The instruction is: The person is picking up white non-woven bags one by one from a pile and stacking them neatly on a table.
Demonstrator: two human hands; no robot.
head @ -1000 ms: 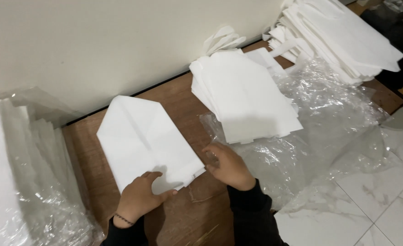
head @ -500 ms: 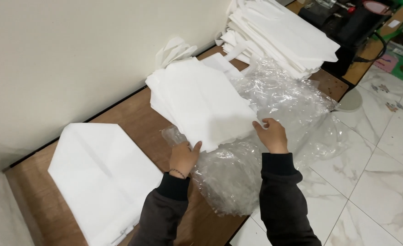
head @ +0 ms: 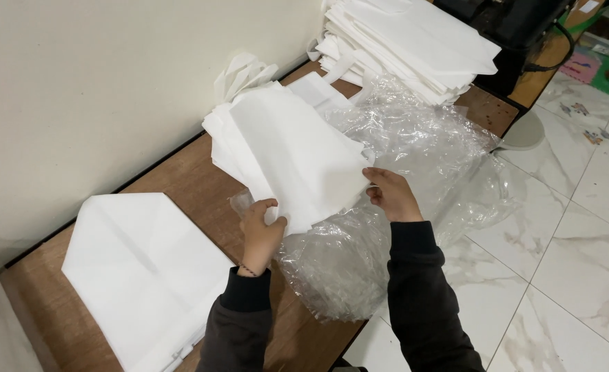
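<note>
We see a long wooden table [head: 180, 180] running along a pale wall [head: 98, 83], with white marble-look floor tiles [head: 573, 262] to its right. At the far end sits a tall heap of white fabric pieces [head: 415, 41]. Crumpled clear plastic sheeting [head: 401, 186] spreads over the table's middle and hangs over its edge. On the near left lies a flat folded white piece [head: 146, 269], shaped like an envelope. In the middle, resting partly on the plastic, is a stack of white fabric sheets [head: 284, 148], and both hands are at its near edge. Our left hand [head: 262, 231] has its fingers curled around the lower left corner of the top sheet. Our right hand [head: 389, 195] pinches the lower right corner between thumb and fingertips. Both arms wear dark sleeves [head: 415, 289].
</note>
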